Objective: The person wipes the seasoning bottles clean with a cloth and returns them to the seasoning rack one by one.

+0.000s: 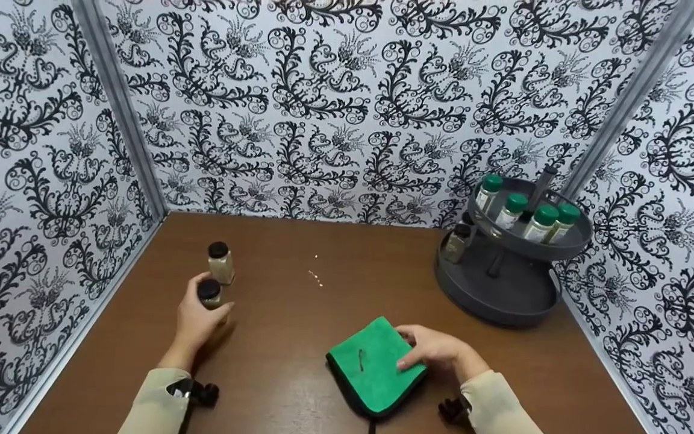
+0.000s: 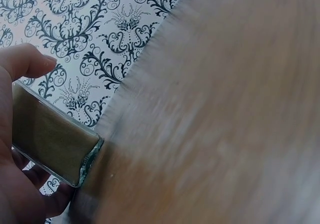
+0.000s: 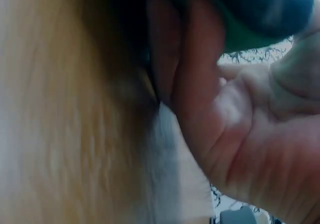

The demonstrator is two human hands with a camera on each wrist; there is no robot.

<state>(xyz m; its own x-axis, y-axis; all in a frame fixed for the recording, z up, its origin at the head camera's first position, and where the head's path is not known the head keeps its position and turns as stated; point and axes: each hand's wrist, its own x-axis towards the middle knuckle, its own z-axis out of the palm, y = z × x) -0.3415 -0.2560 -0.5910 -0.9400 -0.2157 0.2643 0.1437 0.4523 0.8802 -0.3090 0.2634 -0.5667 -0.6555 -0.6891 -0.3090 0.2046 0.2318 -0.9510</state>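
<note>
My left hand (image 1: 197,316) is spread around a small black-capped spice jar (image 1: 211,295), fingers on the far side and thumb standing off the glass. In the left wrist view, the jar's clear glass (image 2: 55,136) shows brownish contents, and its base is close over the tabletop. A matching jar (image 1: 221,268) with pale contents stands just beyond it. My right hand (image 1: 434,349) grips the right corner of a green folded cloth (image 1: 377,361) with black edging, thumb on top and fingers underneath. A thin brown mark lies on its top face.
A dark two-tier round rack (image 1: 497,301) stands at the right back. Several green-capped jars (image 1: 511,211) sit on its upper tier, and a black-capped jar (image 1: 458,244) is on the lower one. Small pale crumbs (image 1: 317,277) lie mid-table. Patterned walls (image 1: 335,120) enclose the table.
</note>
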